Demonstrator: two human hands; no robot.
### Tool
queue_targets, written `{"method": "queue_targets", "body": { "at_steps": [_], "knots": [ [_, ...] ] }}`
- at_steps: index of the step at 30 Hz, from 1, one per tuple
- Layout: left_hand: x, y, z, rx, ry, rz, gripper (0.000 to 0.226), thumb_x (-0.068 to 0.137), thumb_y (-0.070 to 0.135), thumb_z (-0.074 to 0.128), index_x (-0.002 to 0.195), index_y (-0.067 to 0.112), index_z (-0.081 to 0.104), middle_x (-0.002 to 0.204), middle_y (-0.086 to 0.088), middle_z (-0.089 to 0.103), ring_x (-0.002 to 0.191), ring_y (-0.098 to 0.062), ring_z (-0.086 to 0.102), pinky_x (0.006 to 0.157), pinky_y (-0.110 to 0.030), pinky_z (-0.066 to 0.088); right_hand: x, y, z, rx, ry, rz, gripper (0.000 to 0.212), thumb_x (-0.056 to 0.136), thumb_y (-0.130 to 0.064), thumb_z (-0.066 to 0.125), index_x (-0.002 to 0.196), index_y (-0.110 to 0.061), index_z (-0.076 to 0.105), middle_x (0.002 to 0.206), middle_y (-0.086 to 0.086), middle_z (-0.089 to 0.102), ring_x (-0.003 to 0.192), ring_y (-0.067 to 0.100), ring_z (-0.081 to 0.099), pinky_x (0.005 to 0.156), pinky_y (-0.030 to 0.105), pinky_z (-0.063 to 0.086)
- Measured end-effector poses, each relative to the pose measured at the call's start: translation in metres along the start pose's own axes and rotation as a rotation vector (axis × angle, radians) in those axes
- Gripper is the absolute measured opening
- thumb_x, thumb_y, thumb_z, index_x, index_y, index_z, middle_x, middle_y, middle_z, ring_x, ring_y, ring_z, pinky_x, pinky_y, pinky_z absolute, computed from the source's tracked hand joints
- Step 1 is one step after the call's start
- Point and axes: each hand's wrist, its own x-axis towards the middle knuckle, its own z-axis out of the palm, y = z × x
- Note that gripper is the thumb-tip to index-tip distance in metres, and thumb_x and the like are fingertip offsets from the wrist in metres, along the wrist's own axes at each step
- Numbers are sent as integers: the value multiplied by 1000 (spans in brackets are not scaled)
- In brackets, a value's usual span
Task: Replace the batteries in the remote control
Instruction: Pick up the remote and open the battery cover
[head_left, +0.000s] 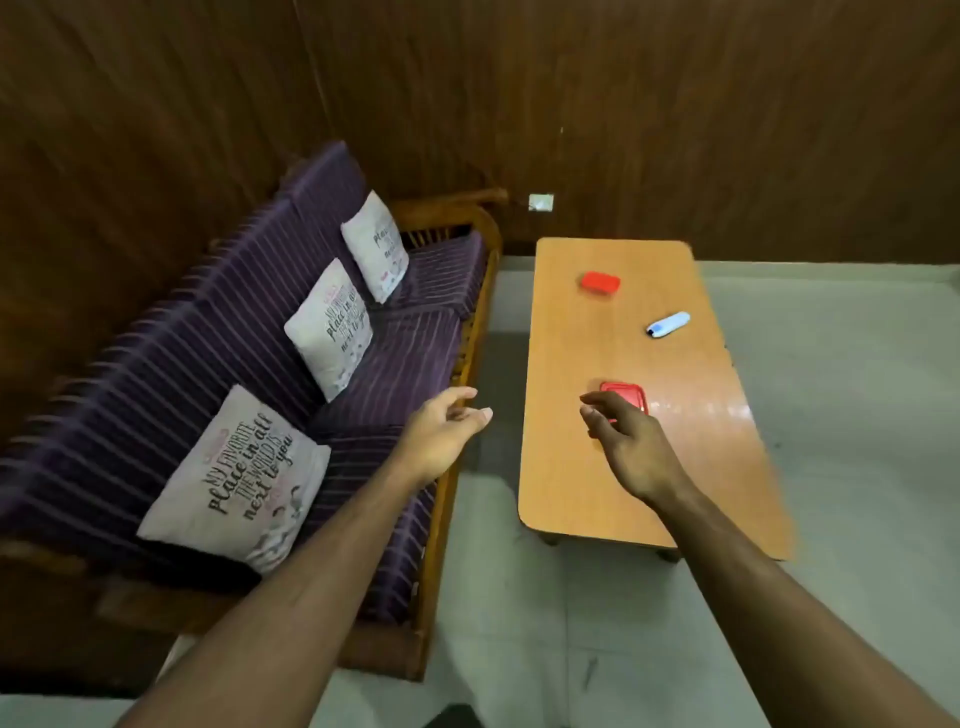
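Note:
A small white remote control (668, 324) with a dark end lies on the low wooden table (582, 483), toward its right side. Two red containers sit on the table: one (600, 282) at the far end, another (628, 395) nearer to me. My right hand (623, 441) hovers over the table with fingers loosely curled, partly covering the near red container and holding nothing. My left hand (441, 431) is held out with fingers apart over the gap between the sofa and the table, empty. No batteries are visible.
A wooden sofa (441, 545) with purple striped cushions and three printed pillows (234, 483) stands left of the table. Dark wood panelling covers the wall behind. Pale tiled floor (857, 415) surrounds the table on the right and in front.

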Motion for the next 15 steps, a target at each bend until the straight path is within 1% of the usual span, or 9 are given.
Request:
{"method": "queue_targets", "body": {
  "at_steps": [3,6,8,12,15],
  "knots": [
    [33,-1,2,37,-4,-33,52,74,57,65,120,33,62,107,13,67,102,-5,63,86,-24,49,34,10,4,25,-10,47,37,100,-43,46,128,-22,59,122,6,66,107,22,64,87,34,48],
    [72,-8,1,60,-31,-46,54,75,58,63,122,32,61,109,11,67,99,0,62,79,-17,47,66,22,14,20,-42,105,37,100,-43,46,128,-22,58,121,7,67,107,23,64,87,34,48],
    [103,-15,3,67,-71,-52,50,80,53,64,125,30,60,110,10,67,99,1,61,75,-15,44,93,33,18,13,-33,143,38,100,-44,46,129,-22,58,123,6,66,107,21,62,86,33,47],
    [162,-26,8,101,-165,-79,48,85,49,64,129,29,58,115,7,66,105,-4,60,82,-22,47,137,47,24,-6,-4,198,39,100,-43,46,129,-21,59,124,5,66,104,17,59,81,30,43],
    [202,-23,12,131,-216,-95,49,88,48,63,132,27,57,118,5,65,109,-6,58,92,-29,47,166,58,23,-16,-4,248,38,100,-43,46,129,-22,60,123,5,66,100,16,57,81,30,41]
  ]
}}
